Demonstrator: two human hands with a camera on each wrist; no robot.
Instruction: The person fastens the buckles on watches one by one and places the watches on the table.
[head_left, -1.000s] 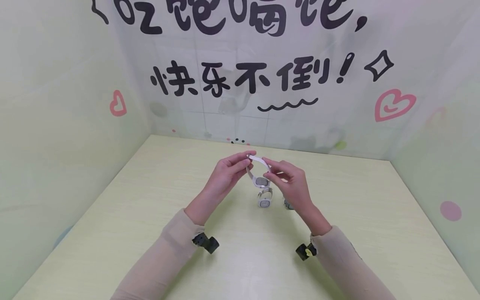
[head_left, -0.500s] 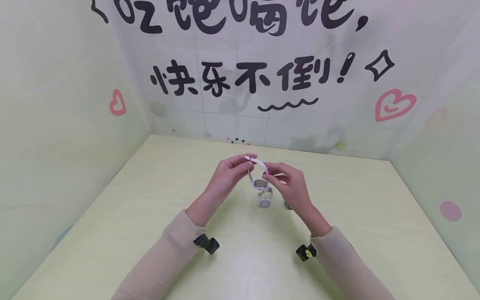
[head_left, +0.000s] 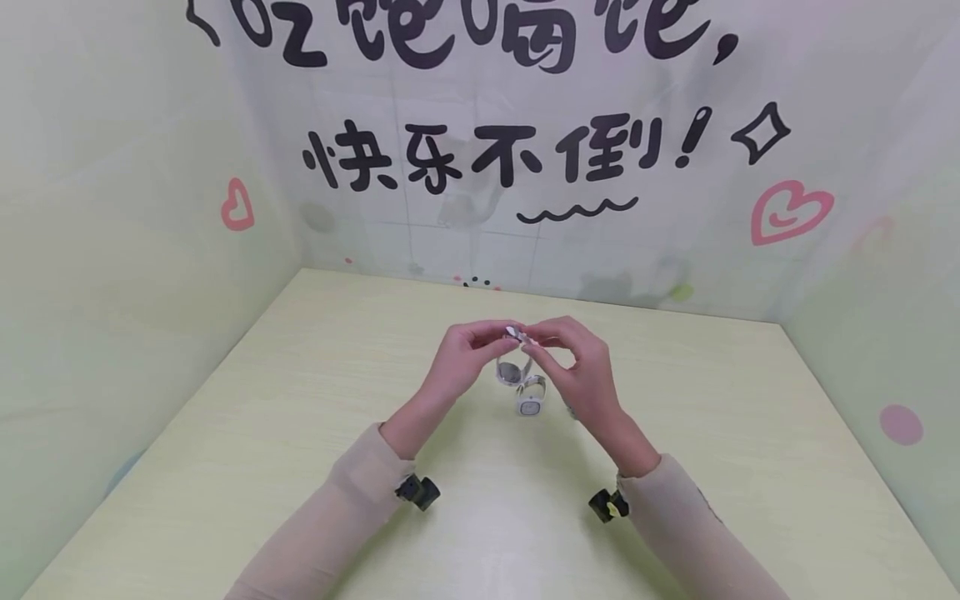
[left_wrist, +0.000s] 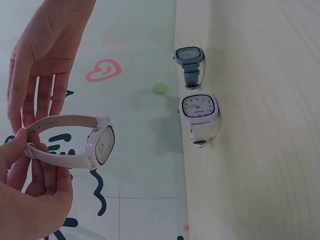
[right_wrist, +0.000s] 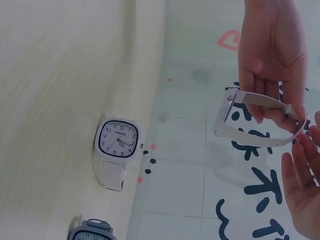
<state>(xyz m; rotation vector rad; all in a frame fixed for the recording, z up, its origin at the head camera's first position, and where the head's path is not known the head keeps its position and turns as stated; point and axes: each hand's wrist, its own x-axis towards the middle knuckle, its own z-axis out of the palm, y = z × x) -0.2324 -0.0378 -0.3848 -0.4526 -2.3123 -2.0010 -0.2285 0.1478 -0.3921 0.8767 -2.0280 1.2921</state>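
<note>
Both hands hold a white wristwatch [head_left: 510, 372] above the table, its dial hanging below the fingers. My left hand [head_left: 467, 360] pinches the strap near the buckle, and my right hand [head_left: 583, 367] has thumb and fingers at the strap end beside it. In the left wrist view the strap of the held wristwatch [left_wrist: 70, 160] forms a loop, both ends meeting at the fingertips. A second white watch [left_wrist: 199, 107] stands on the table below, its strap closed. Beside that one is a grey-blue watch [left_wrist: 190, 55], mostly hidden behind my right hand in the head view.
The pale wooden table [head_left: 315, 375] is enclosed by fabric walls. The back wall [head_left: 450, 242] bears dark lettering and hearts. A small black camera [head_left: 417, 492] sits on the left wrist, another camera [head_left: 609, 505] on the right.
My hands have come closer together, bringing the strap ends of the held watch from a wide arc to meeting at the fingertips. The dial shifted slightly left. The standing watches stayed put.
</note>
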